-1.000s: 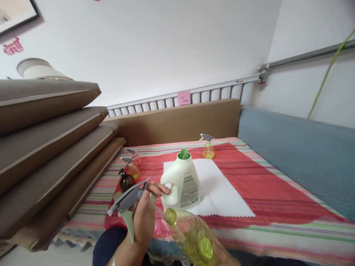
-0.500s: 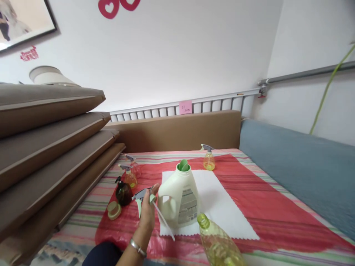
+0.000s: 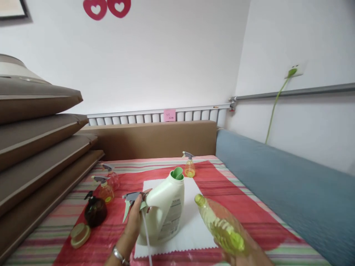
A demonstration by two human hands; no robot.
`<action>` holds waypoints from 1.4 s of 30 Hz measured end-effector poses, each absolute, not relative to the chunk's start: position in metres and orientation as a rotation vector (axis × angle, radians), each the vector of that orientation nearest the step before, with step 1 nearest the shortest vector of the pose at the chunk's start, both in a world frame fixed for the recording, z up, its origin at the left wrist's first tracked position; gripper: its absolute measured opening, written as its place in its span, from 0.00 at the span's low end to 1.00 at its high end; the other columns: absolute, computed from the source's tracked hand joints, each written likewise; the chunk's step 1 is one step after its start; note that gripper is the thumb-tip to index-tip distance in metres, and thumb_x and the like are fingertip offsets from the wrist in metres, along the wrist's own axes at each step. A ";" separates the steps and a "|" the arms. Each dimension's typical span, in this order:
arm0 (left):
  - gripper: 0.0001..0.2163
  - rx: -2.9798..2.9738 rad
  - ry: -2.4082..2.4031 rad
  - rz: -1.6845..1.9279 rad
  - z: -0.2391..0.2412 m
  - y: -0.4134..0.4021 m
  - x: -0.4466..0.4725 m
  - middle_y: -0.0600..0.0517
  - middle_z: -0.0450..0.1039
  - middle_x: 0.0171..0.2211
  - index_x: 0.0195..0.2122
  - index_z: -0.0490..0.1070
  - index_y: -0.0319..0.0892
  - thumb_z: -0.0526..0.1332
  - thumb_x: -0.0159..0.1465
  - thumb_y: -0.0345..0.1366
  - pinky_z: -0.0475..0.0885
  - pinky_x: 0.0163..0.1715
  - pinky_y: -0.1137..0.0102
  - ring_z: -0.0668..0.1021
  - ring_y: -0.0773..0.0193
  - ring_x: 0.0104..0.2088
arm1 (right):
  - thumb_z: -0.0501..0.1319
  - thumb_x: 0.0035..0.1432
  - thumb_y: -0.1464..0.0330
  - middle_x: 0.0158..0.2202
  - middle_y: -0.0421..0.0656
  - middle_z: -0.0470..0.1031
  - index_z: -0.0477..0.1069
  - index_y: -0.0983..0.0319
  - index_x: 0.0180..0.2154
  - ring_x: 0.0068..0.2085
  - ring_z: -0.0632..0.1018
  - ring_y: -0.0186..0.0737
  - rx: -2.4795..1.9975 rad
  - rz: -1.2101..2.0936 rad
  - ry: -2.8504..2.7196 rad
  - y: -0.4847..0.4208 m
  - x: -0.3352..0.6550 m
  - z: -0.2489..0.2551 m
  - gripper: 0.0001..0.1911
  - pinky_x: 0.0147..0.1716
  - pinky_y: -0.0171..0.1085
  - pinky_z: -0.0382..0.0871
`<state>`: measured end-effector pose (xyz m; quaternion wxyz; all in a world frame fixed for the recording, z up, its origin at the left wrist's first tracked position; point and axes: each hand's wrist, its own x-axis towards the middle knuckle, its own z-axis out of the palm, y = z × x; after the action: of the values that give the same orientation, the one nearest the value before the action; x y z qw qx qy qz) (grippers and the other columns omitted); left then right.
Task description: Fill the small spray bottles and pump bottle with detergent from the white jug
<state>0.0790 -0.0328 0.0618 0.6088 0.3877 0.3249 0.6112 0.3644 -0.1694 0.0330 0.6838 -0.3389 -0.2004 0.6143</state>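
Head view: gripping grey-green plastic trigger sprayer point(image 3: 132, 200) in left hand point(image 3: 133, 222), tube dangling beside white plastic jug point(image 3: 165, 210); holding uncapped clear yellow bottle point(image 3: 220, 224) in right hand point(image 3: 251, 256), neck raised, likely against spills.

A grey spray head point(image 3: 132, 197), its dip tube hanging, is held in the left grip point(image 3: 133, 221) against the tilted white jug point(image 3: 166, 210) on a white cloth point(image 3: 194, 229), while an uncapped yellow bottle point(image 3: 219, 223) is held slanted in the right grip point(image 3: 249, 255), near the jug.
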 end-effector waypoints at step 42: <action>0.23 1.419 0.861 1.221 0.055 -0.012 0.108 0.46 0.70 0.54 0.50 0.72 0.40 0.52 0.62 0.49 0.49 0.62 0.58 0.66 0.52 0.58 | 0.61 0.48 0.51 0.30 0.42 0.74 0.64 0.59 0.40 0.30 0.75 0.37 -1.862 0.731 -1.387 -0.076 0.440 0.259 0.23 0.22 0.32 0.69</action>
<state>0.1075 -0.0119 0.0548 0.5147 0.5904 0.3581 0.5082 0.4396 -0.0760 0.2585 0.3463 -0.7177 -0.5345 0.2816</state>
